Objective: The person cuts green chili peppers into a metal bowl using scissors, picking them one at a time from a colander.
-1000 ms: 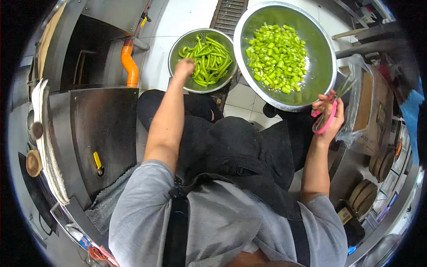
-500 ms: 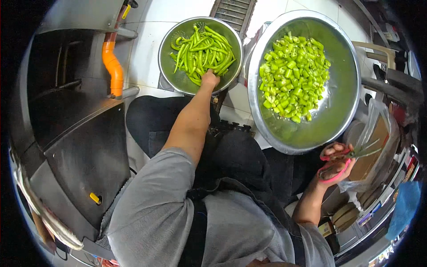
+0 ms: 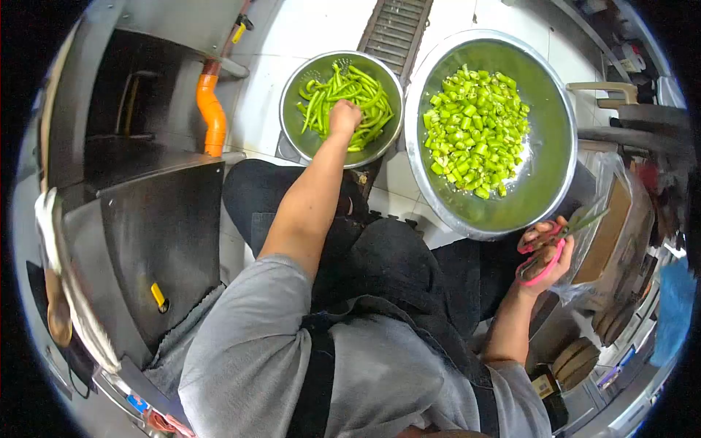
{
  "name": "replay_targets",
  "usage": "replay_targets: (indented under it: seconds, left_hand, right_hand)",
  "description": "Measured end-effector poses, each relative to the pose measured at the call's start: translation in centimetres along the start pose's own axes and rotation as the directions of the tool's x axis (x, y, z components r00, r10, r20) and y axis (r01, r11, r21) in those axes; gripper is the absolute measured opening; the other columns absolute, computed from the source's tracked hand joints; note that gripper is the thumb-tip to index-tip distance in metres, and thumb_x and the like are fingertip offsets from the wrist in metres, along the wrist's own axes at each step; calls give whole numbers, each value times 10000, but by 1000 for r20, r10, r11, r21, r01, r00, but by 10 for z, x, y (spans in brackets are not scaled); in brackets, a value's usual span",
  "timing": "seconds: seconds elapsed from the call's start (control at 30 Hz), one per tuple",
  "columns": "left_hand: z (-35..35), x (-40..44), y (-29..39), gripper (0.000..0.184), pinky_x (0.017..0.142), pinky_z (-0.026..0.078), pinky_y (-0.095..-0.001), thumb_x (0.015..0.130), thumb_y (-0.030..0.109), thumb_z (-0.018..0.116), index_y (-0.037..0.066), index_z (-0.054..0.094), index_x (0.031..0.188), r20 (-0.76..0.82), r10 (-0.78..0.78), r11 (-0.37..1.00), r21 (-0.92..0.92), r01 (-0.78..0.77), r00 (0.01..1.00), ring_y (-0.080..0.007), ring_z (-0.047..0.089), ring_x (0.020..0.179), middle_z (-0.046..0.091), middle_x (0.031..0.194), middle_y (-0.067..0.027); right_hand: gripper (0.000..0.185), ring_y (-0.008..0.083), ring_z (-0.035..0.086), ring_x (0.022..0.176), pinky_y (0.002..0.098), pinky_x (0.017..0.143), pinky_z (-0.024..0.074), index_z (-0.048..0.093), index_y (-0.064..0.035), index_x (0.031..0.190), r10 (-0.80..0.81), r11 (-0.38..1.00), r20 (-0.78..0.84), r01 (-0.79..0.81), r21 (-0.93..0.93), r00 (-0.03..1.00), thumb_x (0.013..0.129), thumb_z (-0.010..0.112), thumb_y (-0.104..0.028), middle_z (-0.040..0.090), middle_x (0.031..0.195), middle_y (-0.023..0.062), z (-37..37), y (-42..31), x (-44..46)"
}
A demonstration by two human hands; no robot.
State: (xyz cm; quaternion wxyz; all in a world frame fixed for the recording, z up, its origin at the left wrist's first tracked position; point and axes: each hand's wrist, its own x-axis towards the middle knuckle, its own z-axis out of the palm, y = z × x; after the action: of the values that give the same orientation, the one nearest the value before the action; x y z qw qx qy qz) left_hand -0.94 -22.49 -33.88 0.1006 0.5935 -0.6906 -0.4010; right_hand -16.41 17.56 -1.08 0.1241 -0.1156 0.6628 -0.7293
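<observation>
My left hand (image 3: 345,117) is down among long green chili peppers (image 3: 369,93) in a round metal colander (image 3: 296,139). Its fingers look curled, knuckles up, and what they grip, if anything, is hidden beneath it. Scissors (image 3: 561,232) with pink-red handles are in my right hand (image 3: 549,274), fingers through the loops. The blades stand apart, pointing up and right, beside the near rim of a large metal bowl (image 3: 504,213). Cut green pepper pieces (image 3: 475,131) are heaped in that bowl.
A floor drain grate (image 3: 393,33) runs behind the colander. At left stand a dark metal cabinet (image 3: 146,241) and an orange pipe (image 3: 210,113). A plastic bag with cardboard (image 3: 604,230) lies to the right of the scissors.
My left hand has moved from the near edge of the pepper pile farther in toward its middle. The scissors remain in my right hand, and the whole view has shifted slightly.
</observation>
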Motion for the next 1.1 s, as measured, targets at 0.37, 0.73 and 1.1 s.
replay_targets:
  seconds: [0.37, 0.73, 1.1]
  left_hand:
    - [-212, -172, 149, 176, 622, 518, -246, 914, 42, 554, -43, 563, 1068, -46, 406, 748, -557, -361, 913, -148, 650, 749, 651, 884, -102]
    - [-232, -286, 240, 190, 660, 504, -239, 905, 71, 595, -26, 599, 1068, 287, 739, 669, -419, -614, 609, -106, 627, 722, 661, 825, -62]
    - [-228, -300, 253, 206, 642, 501, -295, 851, 114, 634, 7, 632, 1027, 266, 804, 590, -231, -774, 533, -187, 651, 679, 663, 756, -120]
  right_hand:
    - [457, 171, 637, 728, 224, 576, 466, 465, 73, 1258, 35, 997, 230, -50, 57, 972, 814, 542, -5, 644, 969, 146, -8, -12, -25]
    - [512, 149, 651, 830, 292, 740, 526, 548, 60, 1182, 195, 978, 445, -141, -153, 874, 768, 768, -145, 680, 946, 110, 6, -19, -68]
    - [471, 103, 581, 588, 257, 521, 454, 582, 52, 1115, 290, 942, 407, -182, -284, 866, 780, 774, -217, 642, 734, 72, 13, -23, -66]
